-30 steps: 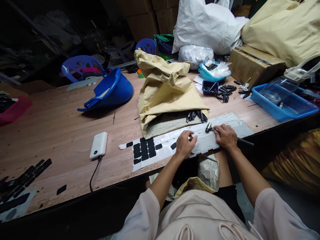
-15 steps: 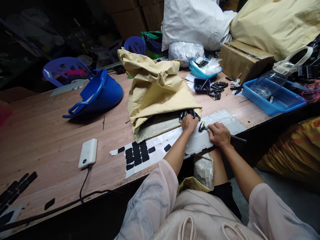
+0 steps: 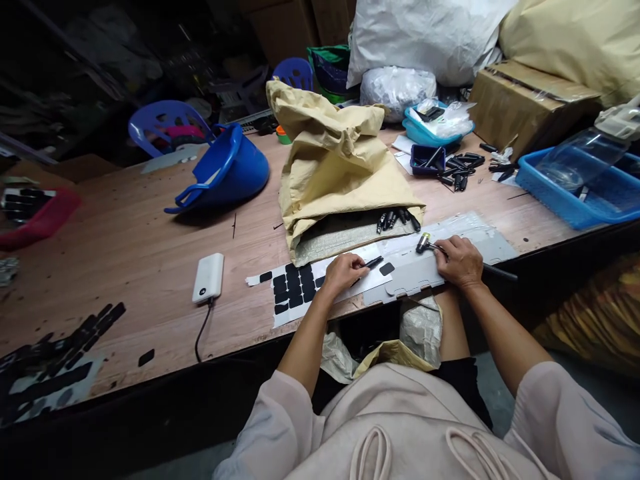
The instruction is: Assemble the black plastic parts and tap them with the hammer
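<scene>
My left hand (image 3: 344,272) is closed on a slim black part (image 3: 374,262), held just above a white sheet (image 3: 350,293). Rounded black patches (image 3: 295,285) lie on that sheet in rows, and one lone patch (image 3: 387,269) sits by the part's tip. My right hand (image 3: 461,259) grips a small hammer (image 3: 424,244) with a yellowish face; its dark handle sticks out to the right. Under the hammer is a grey board (image 3: 450,233) along the table edge. Several more black parts (image 3: 393,220) lie in the mouth of a yellow sack (image 3: 345,180).
A white power bank (image 3: 209,277) with a cable lies left of the sheet. Beyond it a blue bucket (image 3: 235,167) is tipped over. At the right stand a blue tray (image 3: 560,200), a small dark bin (image 3: 419,167) and a cardboard box (image 3: 530,100). Black strips (image 3: 95,327) lie far left.
My left hand has come away from the sack mouth, leftward and nearer me, with one black part. My right hand keeps its hold on the hammer. The camera view has swung left.
</scene>
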Tool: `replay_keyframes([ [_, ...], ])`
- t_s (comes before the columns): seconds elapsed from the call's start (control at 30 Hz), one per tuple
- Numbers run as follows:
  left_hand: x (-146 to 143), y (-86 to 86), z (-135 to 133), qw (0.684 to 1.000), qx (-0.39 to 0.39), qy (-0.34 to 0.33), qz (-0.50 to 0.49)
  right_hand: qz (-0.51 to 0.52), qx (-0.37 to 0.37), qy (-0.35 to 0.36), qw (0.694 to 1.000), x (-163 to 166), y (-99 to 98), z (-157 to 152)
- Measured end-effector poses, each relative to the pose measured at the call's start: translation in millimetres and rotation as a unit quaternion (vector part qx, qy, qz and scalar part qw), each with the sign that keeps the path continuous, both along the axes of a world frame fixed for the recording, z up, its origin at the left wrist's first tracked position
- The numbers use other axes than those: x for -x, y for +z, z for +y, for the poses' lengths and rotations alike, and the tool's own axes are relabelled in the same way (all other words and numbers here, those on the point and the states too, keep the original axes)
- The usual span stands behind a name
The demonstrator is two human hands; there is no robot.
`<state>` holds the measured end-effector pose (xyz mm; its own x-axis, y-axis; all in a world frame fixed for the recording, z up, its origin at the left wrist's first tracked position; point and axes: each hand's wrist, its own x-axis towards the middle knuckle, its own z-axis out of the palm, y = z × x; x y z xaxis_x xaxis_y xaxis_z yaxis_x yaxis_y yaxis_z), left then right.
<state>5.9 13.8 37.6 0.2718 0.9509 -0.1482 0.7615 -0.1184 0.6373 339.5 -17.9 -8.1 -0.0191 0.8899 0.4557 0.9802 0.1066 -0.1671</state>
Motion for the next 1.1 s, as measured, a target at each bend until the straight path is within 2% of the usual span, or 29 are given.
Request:
replay_keyframes([
  [0.17,-5,-23.8,-15,0.992,-0.12,0.028,-0.022,-0.005,-0.012,0.01,1.0,-4,-0.4,1],
  [0.37,-11,-33.3,-18,0.99,-0.119,0.05,-0.055,0.006,-0.009,0.04,0.999,-8,8.2,-1],
  [0.43,-10,-33.5,-16,0.99,-0.119,0.045,-0.06,0.038,-0.016,0.043,0.998,5,15.1,-6],
  [0.53,-9,-33.2,-15,0.99,-0.12,0.043,-0.062,0.131,-0.02,0.059,0.989,41,24.8,-19],
  [0.7,-9,-33.0,-16,0.99,-0.112,0.05,-0.072,0.231,0.022,0.136,0.963,104,30.1,-31],
  [0.87,-7,-35.8,-15,0.99,-0.115,0.042,-0.069,0.219,0.007,0.162,0.962,132,29.5,-38],
  [1.1,-8,-38.9,-15,0.989,-0.121,0.043,-0.068,0.139,0.022,0.158,0.977,136,21.2,-41],
])
